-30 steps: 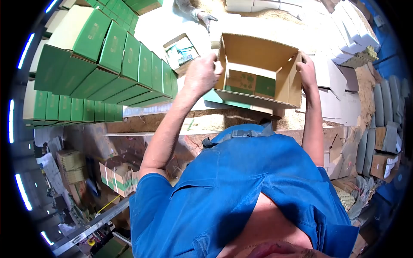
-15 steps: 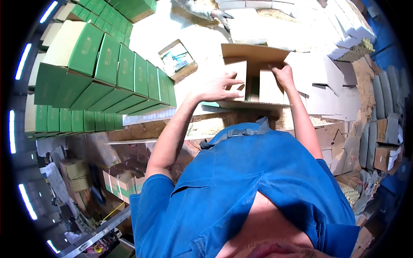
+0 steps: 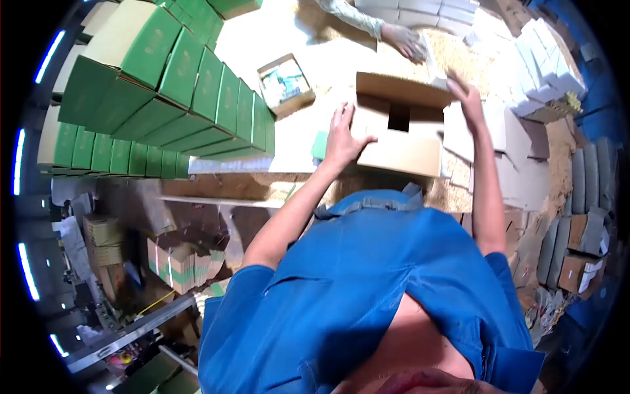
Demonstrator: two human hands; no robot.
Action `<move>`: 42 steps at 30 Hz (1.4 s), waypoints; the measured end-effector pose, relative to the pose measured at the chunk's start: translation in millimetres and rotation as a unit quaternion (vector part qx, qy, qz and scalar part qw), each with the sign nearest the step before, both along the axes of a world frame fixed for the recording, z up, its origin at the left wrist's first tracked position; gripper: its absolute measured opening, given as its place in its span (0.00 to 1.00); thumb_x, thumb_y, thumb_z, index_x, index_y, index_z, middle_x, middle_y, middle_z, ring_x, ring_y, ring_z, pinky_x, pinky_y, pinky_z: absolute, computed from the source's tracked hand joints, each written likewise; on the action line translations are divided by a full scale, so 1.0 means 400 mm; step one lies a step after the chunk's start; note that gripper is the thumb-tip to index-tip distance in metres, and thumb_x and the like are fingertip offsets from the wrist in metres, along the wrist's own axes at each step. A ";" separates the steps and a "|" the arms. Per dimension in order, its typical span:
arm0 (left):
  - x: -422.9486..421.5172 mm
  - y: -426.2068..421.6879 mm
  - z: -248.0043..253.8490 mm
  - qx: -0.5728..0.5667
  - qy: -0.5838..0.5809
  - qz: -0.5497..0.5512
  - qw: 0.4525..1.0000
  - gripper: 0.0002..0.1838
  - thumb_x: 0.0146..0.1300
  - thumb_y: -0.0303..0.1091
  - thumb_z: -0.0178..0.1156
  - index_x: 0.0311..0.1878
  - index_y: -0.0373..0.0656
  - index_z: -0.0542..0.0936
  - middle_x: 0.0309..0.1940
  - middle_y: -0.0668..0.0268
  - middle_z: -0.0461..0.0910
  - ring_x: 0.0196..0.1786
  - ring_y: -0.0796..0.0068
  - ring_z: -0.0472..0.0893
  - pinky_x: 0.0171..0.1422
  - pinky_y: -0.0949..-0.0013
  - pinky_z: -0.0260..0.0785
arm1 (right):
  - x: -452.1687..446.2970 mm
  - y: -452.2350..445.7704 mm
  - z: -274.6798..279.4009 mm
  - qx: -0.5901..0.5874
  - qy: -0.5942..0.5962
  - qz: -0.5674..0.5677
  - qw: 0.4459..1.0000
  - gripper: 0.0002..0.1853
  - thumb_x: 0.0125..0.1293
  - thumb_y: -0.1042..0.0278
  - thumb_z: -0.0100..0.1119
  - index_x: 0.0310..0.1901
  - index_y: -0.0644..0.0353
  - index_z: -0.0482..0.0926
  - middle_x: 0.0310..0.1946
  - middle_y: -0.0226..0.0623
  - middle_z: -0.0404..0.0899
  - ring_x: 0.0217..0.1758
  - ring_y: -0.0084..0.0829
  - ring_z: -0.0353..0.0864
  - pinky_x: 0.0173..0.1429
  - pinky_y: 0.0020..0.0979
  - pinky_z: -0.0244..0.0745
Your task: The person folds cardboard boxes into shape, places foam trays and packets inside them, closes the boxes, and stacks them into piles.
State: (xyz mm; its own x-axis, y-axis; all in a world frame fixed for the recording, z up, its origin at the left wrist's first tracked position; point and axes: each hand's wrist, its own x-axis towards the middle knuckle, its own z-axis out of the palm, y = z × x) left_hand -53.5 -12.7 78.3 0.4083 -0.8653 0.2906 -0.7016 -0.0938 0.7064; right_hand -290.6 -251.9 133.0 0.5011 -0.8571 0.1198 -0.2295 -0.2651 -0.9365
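An open brown cardboard box (image 3: 401, 148) stands on the worktable before me, its near flap folded inward and its far flap standing up. A dark gap shows between the inner flaps. My left hand (image 3: 346, 139) rests along the box's left side, fingers stretched out and thumb over the near flap's edge. At the far right corner, my right hand (image 3: 468, 104) is raised beside the upright flap with its fingers extended; whether it touches the flap is unclear. Flat white cardboard pieces (image 3: 517, 141) lie to the right of it.
Green boxes (image 3: 177, 82) are stacked in rows on the left. A small open carton (image 3: 286, 84) holds bluish packets. Across the table, a co-worker's hand (image 3: 405, 43) reaches in near white boxes (image 3: 420, 13). More white boxes (image 3: 548, 62) stand at the far right.
The box's near flap has folded inward, narrowing the opening. My left hand has moved to the box's left side; my right hand has risen to the far right corner. The co-worker's hand moved right.
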 end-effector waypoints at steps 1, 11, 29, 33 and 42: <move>0.002 -0.008 -0.013 -0.014 0.052 0.000 0.999 0.57 0.40 0.41 0.81 0.74 0.43 0.59 0.69 0.47 0.63 0.70 0.50 0.66 0.72 0.57 0.64 | 0.035 0.010 0.058 -0.022 -0.029 0.044 0.998 0.33 0.65 0.49 0.63 0.63 0.67 0.74 0.60 0.45 0.78 0.61 0.31 0.78 0.67 0.30 0.68; -0.005 -0.013 0.000 0.012 0.080 -0.018 0.997 0.32 0.48 0.42 0.76 0.59 0.44 0.81 0.69 0.46 0.67 0.68 0.51 0.72 0.70 0.60 0.66 | -0.057 0.349 -0.121 -0.122 0.054 0.074 0.988 0.13 0.64 0.75 0.61 0.50 0.65 0.84 0.54 0.40 0.83 0.61 0.35 0.79 0.64 0.34 0.74; 0.177 -0.064 0.220 0.153 0.278 -0.156 0.935 0.24 0.72 0.52 0.50 0.57 0.45 0.83 0.44 0.57 0.86 0.43 0.71 0.85 0.53 0.69 0.76 | -0.078 0.339 0.085 -0.093 0.129 -0.151 0.976 0.29 0.60 0.43 0.68 0.51 0.62 0.81 0.33 0.44 0.86 0.36 0.41 0.87 0.42 0.38 0.78; 0.191 -0.004 0.024 0.133 0.197 -0.055 0.970 0.35 0.76 0.56 0.40 0.38 0.29 0.82 0.24 0.52 0.82 0.32 0.64 0.83 0.41 0.62 0.72 | -0.113 0.398 0.059 -0.132 0.101 -0.109 0.980 0.33 0.59 0.57 0.68 0.64 0.64 0.73 0.47 0.48 0.85 0.48 0.41 0.86 0.53 0.36 0.79; 0.188 -0.028 -0.278 0.052 0.365 0.070 0.927 0.35 0.77 0.55 0.41 0.36 0.29 0.82 0.26 0.56 0.83 0.31 0.71 0.79 0.38 0.63 0.72 | -0.090 0.365 -0.026 -0.178 0.074 -0.010 0.981 0.24 0.53 0.76 0.60 0.55 0.57 0.81 0.63 0.46 0.75 0.64 0.45 0.77 0.65 0.36 0.73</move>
State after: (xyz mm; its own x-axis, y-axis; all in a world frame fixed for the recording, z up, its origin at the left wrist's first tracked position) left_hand 21.8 -24.0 -32.7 0.5738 -0.7969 -0.1888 -0.0165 -0.2417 0.9702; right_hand -326.7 -106.0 122.7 0.5194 -0.7840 0.3398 -0.3645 -0.5630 -0.7417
